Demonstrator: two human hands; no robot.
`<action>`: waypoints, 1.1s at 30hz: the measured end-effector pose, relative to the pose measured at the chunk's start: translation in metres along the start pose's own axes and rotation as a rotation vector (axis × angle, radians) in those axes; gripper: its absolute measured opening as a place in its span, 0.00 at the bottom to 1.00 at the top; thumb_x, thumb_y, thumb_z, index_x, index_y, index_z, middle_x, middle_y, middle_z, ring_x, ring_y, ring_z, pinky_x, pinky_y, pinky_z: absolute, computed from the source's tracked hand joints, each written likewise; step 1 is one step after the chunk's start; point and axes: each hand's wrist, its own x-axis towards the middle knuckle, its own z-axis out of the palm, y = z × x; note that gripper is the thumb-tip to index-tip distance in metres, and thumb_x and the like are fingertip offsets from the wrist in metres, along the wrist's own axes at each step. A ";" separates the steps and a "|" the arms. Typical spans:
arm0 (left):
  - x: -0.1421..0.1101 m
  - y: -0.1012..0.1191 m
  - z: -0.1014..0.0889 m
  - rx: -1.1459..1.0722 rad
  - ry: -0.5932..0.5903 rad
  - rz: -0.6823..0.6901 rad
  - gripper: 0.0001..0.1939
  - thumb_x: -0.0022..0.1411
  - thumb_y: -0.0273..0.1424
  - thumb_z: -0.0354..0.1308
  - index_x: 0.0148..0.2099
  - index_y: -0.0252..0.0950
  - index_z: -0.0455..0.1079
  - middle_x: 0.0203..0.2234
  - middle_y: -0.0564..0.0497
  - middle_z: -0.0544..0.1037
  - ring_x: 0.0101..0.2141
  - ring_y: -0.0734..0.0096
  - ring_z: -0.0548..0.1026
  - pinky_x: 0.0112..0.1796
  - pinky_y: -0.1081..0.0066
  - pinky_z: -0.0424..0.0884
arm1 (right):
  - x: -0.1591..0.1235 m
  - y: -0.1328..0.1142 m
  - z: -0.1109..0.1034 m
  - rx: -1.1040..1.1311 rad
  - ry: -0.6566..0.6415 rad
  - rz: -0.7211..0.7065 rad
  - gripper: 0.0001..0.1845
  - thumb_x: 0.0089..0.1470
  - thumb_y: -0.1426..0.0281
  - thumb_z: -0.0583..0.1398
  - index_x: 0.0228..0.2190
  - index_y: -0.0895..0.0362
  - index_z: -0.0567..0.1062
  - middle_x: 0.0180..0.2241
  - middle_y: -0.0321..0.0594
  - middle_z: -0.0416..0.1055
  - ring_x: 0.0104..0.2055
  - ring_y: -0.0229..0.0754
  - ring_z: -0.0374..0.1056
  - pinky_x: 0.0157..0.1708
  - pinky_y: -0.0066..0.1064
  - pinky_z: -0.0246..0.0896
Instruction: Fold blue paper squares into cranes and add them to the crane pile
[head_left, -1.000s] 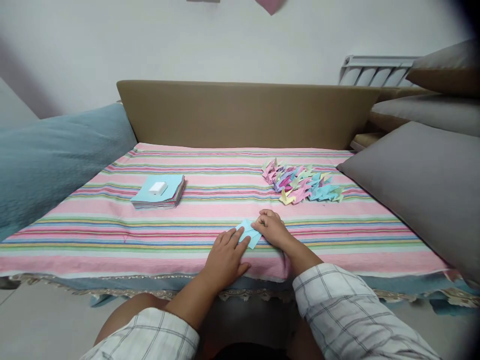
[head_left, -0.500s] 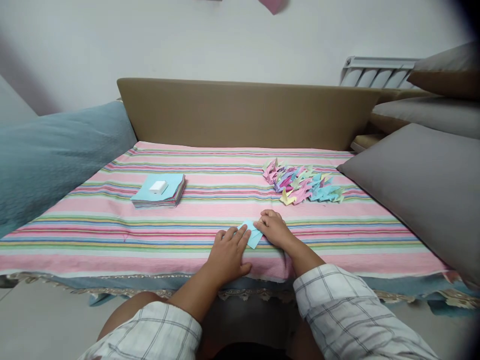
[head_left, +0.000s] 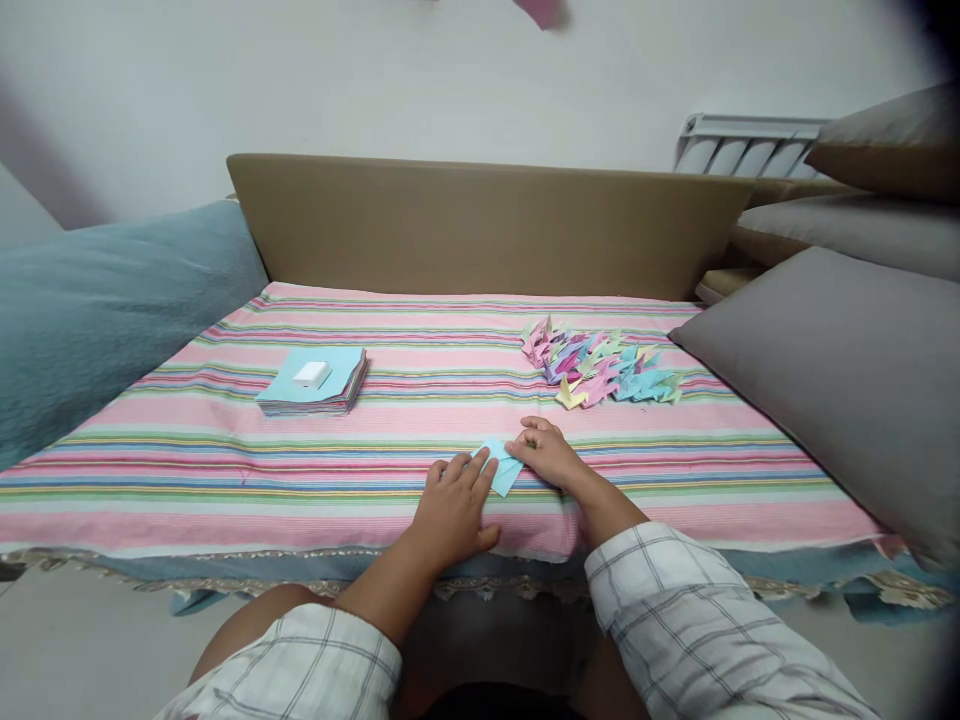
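Head view, clock positions read from its centre. Largest is the striped pink cloth [head_left: 225, 430], with the brown sofa backrest [head_left: 480, 225] behind it at 12 o'clock. A blue-covered armrest [head_left: 127, 310] borders the cloth at 9 o'clock, a grey cushion [head_left: 840, 370] at 3 o'clock. Nearer the centre at 3 o'clock, multicoloured origami cranes [head_left: 592, 370] lie clustered on the cloth; opposite, at 9 o'clock, sits a stack of coloured paper [head_left: 307, 409]. Left hand [head_left: 452, 505], just past 6 o'clock: fingers slightly spread, their tips laid on the folded light-blue paper [head_left: 507, 478], thumb held out sideways. Right hand [head_left: 550, 455], at 5 o'clock: thumb and forefinger pinch that paper's right-hand edge. The paper rests on the cloth between both hands, near 6 o'clock. Smallest, a white block [head_left: 311, 374] tops the stack.
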 end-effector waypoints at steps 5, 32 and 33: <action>0.000 0.000 0.000 0.001 -0.002 -0.003 0.41 0.49 0.45 0.57 0.62 0.37 0.51 0.61 0.45 0.55 0.54 0.51 0.57 0.49 0.53 0.54 | -0.001 -0.001 0.003 -0.055 0.003 -0.033 0.12 0.51 0.62 0.58 0.24 0.55 0.76 0.47 0.44 0.64 0.52 0.47 0.56 0.53 0.42 0.51; -0.001 -0.001 0.000 0.037 -0.034 -0.015 0.42 0.49 0.47 0.56 0.63 0.37 0.50 0.62 0.47 0.54 0.56 0.53 0.55 0.51 0.55 0.53 | 0.002 0.002 0.001 -0.090 -0.070 -0.026 0.12 0.53 0.62 0.56 0.27 0.55 0.76 0.49 0.42 0.62 0.53 0.47 0.54 0.52 0.40 0.49; -0.001 -0.001 0.000 0.030 -0.034 -0.015 0.42 0.49 0.47 0.56 0.63 0.37 0.50 0.62 0.47 0.54 0.55 0.53 0.55 0.51 0.55 0.53 | 0.002 0.002 0.000 -0.083 -0.064 -0.029 0.12 0.52 0.62 0.57 0.26 0.55 0.75 0.49 0.42 0.63 0.52 0.47 0.55 0.52 0.40 0.49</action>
